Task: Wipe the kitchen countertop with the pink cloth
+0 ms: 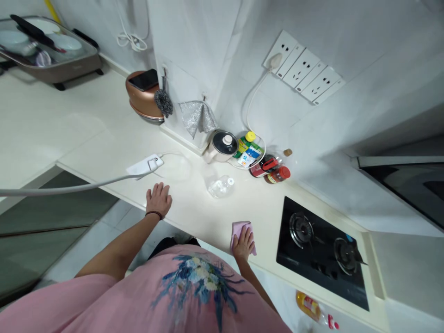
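Note:
My right hand lies flat on a folded pink cloth, pressing it against the pale countertop near the front edge. Its fingers are stretched out over the fabric. My left hand, with a dark beaded bracelet at the wrist, rests palm down at the counter's edge and holds nothing. Just beyond it lies a white power strip with a thick grey cable plugged in. A clear plastic bottle or container is on the counter between and beyond my two hands.
A black gas hob is set into the counter at right. Along the wall are a small lidded pot, sauce bottles and a socket panel. A copper-coloured appliance and a dish-filled pan stand left. An oil bottle is below the counter.

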`<state>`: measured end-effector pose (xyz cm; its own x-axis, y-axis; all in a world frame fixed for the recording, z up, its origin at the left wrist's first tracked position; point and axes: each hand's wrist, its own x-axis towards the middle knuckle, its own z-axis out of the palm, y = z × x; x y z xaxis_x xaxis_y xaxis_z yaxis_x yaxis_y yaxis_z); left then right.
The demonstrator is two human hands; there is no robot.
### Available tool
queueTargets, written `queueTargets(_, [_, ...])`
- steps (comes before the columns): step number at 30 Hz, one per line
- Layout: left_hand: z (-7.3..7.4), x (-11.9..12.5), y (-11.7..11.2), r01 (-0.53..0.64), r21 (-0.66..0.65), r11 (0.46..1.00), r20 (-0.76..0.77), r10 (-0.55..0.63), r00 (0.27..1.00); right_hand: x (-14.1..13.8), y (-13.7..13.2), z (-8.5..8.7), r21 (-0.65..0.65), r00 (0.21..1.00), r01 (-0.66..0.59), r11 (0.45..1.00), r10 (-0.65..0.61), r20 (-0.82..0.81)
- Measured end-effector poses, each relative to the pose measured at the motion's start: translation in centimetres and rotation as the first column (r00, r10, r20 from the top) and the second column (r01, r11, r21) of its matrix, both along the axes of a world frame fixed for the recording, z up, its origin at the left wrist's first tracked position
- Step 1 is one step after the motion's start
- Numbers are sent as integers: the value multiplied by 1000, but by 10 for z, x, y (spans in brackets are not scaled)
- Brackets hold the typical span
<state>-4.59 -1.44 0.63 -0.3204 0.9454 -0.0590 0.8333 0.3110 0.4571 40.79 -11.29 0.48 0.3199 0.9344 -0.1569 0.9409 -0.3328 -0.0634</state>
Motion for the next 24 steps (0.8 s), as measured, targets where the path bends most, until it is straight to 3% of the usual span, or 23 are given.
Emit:
queueTargets(5, [0, 0, 0, 7, -4, 1000, 4, -7, 1000, -30, -21, -1, 9, 1000, -14, 1000, 14, -16])
queueTargets(10, [-1, -1, 1, 11, -12, 1000, 17, -11, 1000, -62, -14, 4, -72, 994, -110, 991, 109, -23])
queueTargets(17, [-5, 0, 1, -11, -22, 1000, -4, 11, 1000, -74, 36, 11, -103, 952, -305, 947, 306, -4])
queueTargets(24, [-2, 1, 1, -14, -39, 999, -2, 14, 1000, -73, 106, 12, -126, 925, -372, 920, 378, 29])
